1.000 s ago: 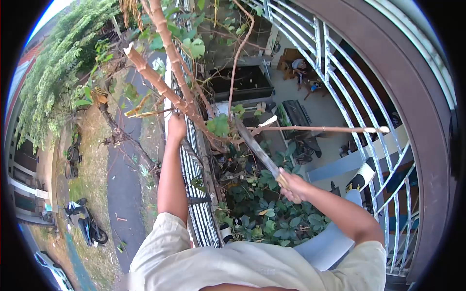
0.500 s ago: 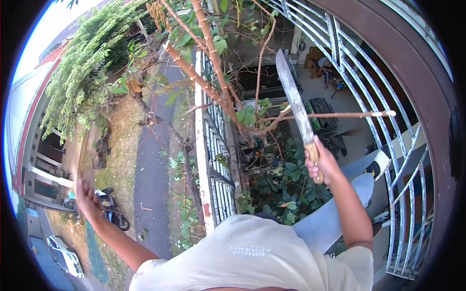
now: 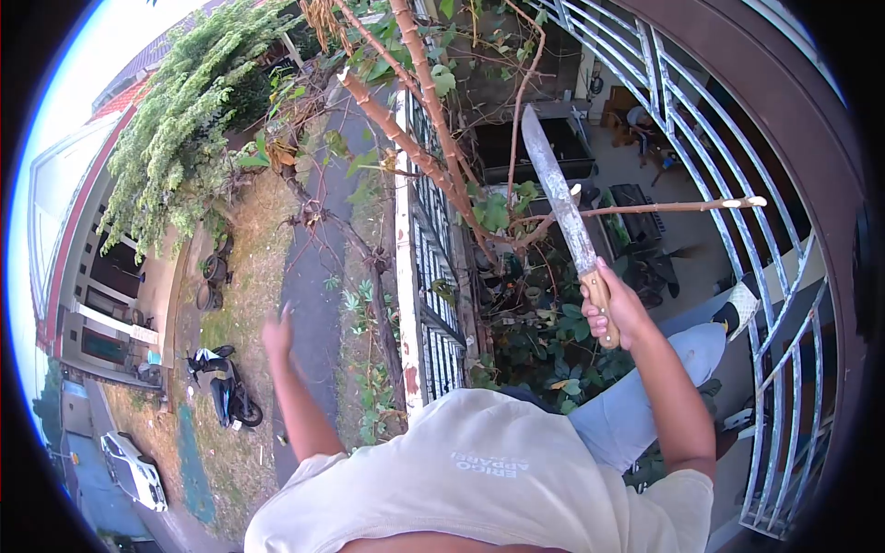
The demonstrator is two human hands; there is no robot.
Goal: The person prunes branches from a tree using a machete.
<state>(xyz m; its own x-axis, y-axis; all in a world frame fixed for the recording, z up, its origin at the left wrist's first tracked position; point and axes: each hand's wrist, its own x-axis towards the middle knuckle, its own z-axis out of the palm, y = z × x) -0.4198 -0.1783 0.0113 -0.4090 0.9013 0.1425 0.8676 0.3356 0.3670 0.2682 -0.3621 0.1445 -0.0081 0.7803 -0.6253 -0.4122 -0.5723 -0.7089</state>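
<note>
My right hand (image 3: pixel 610 309) is closed around the wooden handle of a machete (image 3: pixel 556 184). Its long, stained blade points up and slightly left, passing in front of a thin cut branch (image 3: pixel 664 209) that stretches right toward the railing. Thicker brown stems (image 3: pixel 406 138) with a pale cut end rise left of the blade. My left hand (image 3: pixel 277 334) is stretched out to the left above the road, apart from the stems. Blur and its angle hide how its fingers are held, and no object shows in it.
A fence with a white-topped edge (image 3: pixel 407 313) runs between the road and the yard below. A curved white metal railing (image 3: pixel 710 157) stands at right, my shoed foot (image 3: pixel 737 309) against it. Leafy plants (image 3: pixel 544 341) grow below. A motorcycle (image 3: pixel 226 387) and a white car (image 3: pixel 134 470) are down left.
My left hand has swung right, from over the house side to over the road. The machete stays in my right hand at nearly the same tilt. The whole view has shifted slightly.
</note>
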